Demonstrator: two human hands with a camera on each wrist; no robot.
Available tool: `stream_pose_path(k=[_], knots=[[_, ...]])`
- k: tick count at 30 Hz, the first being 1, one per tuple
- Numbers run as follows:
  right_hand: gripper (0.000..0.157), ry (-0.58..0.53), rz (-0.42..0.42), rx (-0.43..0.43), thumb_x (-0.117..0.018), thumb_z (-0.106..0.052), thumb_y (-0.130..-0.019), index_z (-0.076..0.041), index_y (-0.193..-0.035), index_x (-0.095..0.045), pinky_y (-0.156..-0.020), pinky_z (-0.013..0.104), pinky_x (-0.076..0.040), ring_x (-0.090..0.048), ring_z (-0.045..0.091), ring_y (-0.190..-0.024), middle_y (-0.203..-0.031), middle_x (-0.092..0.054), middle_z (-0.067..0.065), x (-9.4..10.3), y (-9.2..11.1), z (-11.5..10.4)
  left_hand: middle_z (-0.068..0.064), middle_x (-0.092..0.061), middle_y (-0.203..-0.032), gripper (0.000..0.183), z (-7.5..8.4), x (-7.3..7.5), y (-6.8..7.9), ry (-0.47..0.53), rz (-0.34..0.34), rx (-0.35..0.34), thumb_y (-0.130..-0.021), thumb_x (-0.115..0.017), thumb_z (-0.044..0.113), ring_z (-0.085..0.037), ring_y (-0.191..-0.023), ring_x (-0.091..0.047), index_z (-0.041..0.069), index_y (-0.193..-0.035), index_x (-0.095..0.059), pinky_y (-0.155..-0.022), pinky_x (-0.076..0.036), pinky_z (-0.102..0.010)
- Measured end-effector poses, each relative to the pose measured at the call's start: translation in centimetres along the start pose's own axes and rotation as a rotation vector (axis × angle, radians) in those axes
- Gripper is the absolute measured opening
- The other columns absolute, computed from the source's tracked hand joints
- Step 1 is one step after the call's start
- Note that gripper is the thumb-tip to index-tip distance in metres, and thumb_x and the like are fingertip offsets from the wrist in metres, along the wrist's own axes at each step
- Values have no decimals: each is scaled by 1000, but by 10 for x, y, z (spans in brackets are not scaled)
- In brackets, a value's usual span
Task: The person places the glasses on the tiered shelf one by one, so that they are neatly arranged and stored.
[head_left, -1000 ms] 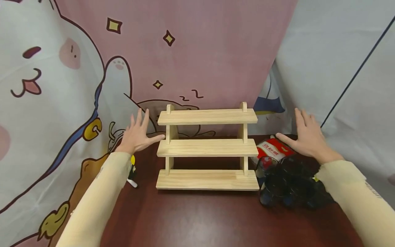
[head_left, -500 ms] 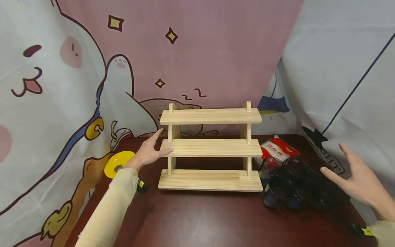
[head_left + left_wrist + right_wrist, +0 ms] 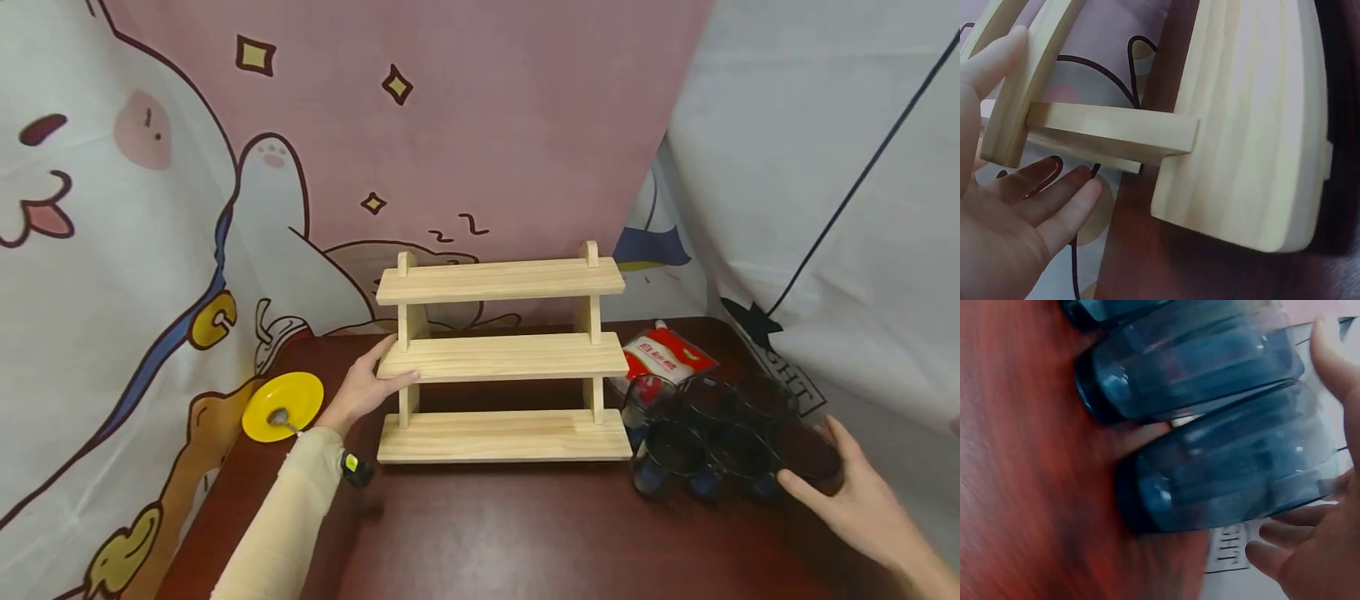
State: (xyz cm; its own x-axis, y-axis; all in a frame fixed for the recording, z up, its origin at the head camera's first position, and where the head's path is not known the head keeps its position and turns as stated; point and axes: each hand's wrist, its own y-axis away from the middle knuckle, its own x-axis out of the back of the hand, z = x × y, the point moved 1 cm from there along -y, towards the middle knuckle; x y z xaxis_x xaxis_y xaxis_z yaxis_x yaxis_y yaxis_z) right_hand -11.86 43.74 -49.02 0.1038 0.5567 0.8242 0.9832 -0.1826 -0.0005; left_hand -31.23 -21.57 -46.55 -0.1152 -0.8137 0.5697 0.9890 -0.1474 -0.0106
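A three-tier wooden display shelf stands mid-table. My left hand holds the left end of its middle board, thumb along the board and fingers reaching behind and under it. In the left wrist view, the thumb lies on the wood while the other fingers spread below. At the right, my right hand is around the nearest right-hand glass, a dark blue tumbler standing upright. Its fingers are close behind the glass, and its thumb stands off from the wall in the right wrist view.
Several more blue glasses stand packed together left of and behind that one. A red and white bag lies behind them. A yellow disc-shaped thing with a metal piece is at the table's left edge. Printed curtains border the table.
My left hand has come down from beside the shelf's upper part to its middle board. The right hand has swung out from behind the glasses, then in to the nearest right-hand one.
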Motion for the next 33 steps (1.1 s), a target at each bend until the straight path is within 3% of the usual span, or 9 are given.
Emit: stream_pose_path(k=[4,6,8,11,18,22,25,30,33], knots=[[119,-54,21,26,-80,-37,-96,11,-162,6,-59,36,-56,-63,55,-90,-146,-23,54,-8,0,4,-8,-33,-170,104,-4,-3,2,52,18,4,-86,-84,55,-35,-152,-35,23,-168,-29,-121,-33,-61],[115,-100,66,42,-85,-31,-92,12,-161,-4,-56,22,-50,-67,27,-89,-138,-33,50,-11,0,5,-7,-33,-170,103,-6,-5,2,75,28,2,-86,-85,54,-33,-152,-35,25,-168,-30,-121,-34,-59],[111,-137,112,60,-88,-27,-89,15,-158,-12,-57,15,-47,-63,6,-90,-135,-38,47,-13,-1,5,-6,-34,-170,101,-7,-6,3,98,39,0,-86,-85,52,-33,-151,-37,26,-167,-30,-121,-35,-58],[108,-163,166,45,-90,-25,-87,17,-154,-18,-57,12,-46,-40,-22,-81,-133,-41,46,-16,0,7,-6,-36,-169,99,-8,-7,3,130,53,-4,-87,-86,49,-32,-150,-38,29,-167,-32,-121,-35,-56],[103,-149,262,-94,-86,-29,-90,12,-157,-19,-58,20,-50,-44,-15,-77,-134,-40,44,-14,12,7,-6,-37,-168,98,-10,-11,5,197,64,-11,-87,-87,45,-32,-145,-44,27,-167,-33,-116,-42,-54],[80,-282,405,-55,-82,-7,-91,-16,-154,-33,-62,3,-45,-43,-23,-81,-118,-61,-6,-1,15,0,-9,-40,-165,97,-11,-13,4,244,59,-1,-87,-89,41,-35,-130,-58,29,-166,-35,-102,-56,-50],[79,-396,521,2,-80,11,-84,-31,-142,-44,-72,-2,-44,-51,-21,-90,-108,-52,-37,18,15,-13,-9,-43,-164,94,-11,-14,5,270,59,9,-87,-89,38,-37,-122,-64,34,-165,-36,-93,-60,-48],[77,-358,608,-28,-78,6,-85,-27,-149,-51,-82,-3,-36,-45,-20,-96,-111,-47,-38,48,4,-50,-9,-44,-163,93,-11,-15,5,298,71,7,-86,-90,35,-38,-121,-64,36,-163,-38,-92,-61,-49],[76,-409,594,89,-73,12,-86,-20,-151,-50,-87,-2,-38,-51,-16,-101,-117,-53,-34,56,-8,-76,-9,-44,-163,93,-11,-15,4,306,74,1,-86,-90,34,-38,-120,-64,36,-163,-38,-91,-61,-48]])
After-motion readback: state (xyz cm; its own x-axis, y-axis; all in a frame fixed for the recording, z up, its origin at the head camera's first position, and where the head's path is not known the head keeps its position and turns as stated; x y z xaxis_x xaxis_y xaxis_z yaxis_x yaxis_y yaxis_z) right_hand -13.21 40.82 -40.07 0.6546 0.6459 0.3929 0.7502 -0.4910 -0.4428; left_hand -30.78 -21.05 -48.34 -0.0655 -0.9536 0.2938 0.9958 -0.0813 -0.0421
